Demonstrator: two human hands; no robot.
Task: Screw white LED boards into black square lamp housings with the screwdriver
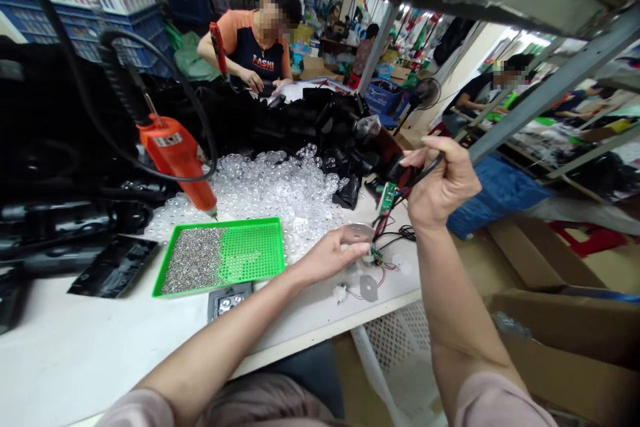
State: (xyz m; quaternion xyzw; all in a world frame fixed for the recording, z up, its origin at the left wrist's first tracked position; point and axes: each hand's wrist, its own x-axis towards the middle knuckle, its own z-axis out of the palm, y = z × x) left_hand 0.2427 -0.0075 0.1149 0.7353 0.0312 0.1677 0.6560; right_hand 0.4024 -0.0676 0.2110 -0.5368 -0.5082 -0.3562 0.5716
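Observation:
My right hand (443,180) is raised above the table's right side, its fingers closed round a black cable (423,172). A small green circuit board (387,198) hangs by its wires just left of that hand. Lower down, my left hand (336,255) pinches a thin flat metal plate (359,233) between thumb and fingers. Close to the left fingertips is another small green board (375,253) with thin red and black wires. A second metal plate (369,288) with a hole lies on the table in front of them, beside a white connector (341,293).
A green tray (253,272) of small screws stands left, under a hanging orange electric screwdriver (175,157). Clear plastic parts (280,180) are heaped behind it, with black parts (310,117) beyond. A white basket (400,347) sits below the table edge. A co-worker (257,47) sits opposite.

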